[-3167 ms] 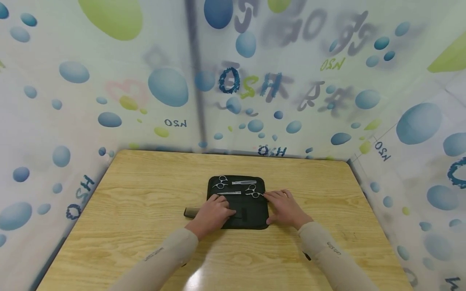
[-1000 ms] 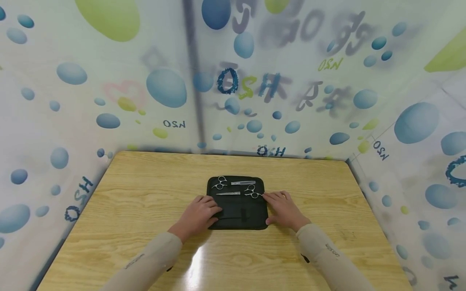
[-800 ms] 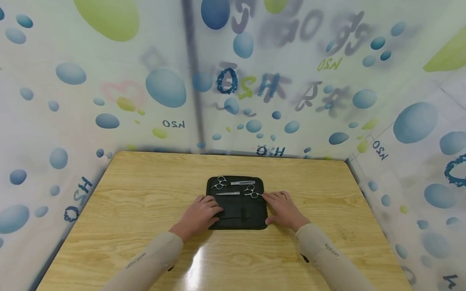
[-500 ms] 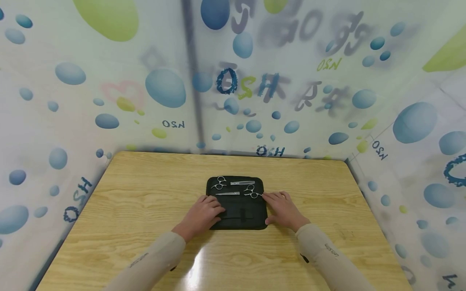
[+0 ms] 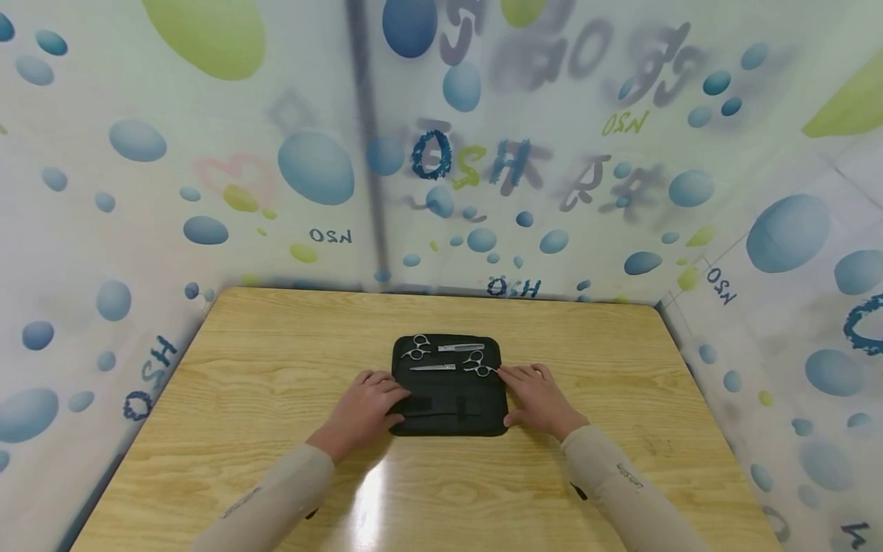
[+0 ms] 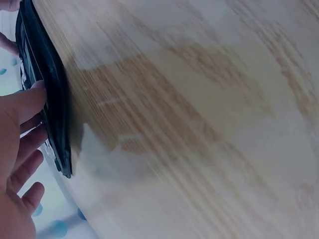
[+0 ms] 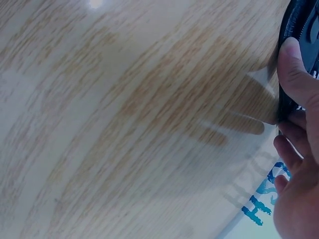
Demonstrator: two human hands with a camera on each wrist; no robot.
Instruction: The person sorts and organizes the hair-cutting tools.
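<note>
A flat black zip case lies unfolded on the table. Two pairs of silver scissors lie in its far half: the upper pair has its handles on the left, the lower pair on the right. Short dark straps or loops mark the near half. My left hand rests on the case's left edge, fingertips and thumb touching it. At the right edge is my right hand, relaxed fingers against the side. In the right wrist view its thumb lies over the zipped rim.
The wooden table extends around the case on all sides. Printed walls with blue and green spots stand behind it and to both sides. A bright light reflection shows on the near tabletop.
A comb stuck out beyond the case's left edge under my left hand 3.2 seconds ago; it is no longer seen there. My left hand has shifted left. My right hand has stayed put.
</note>
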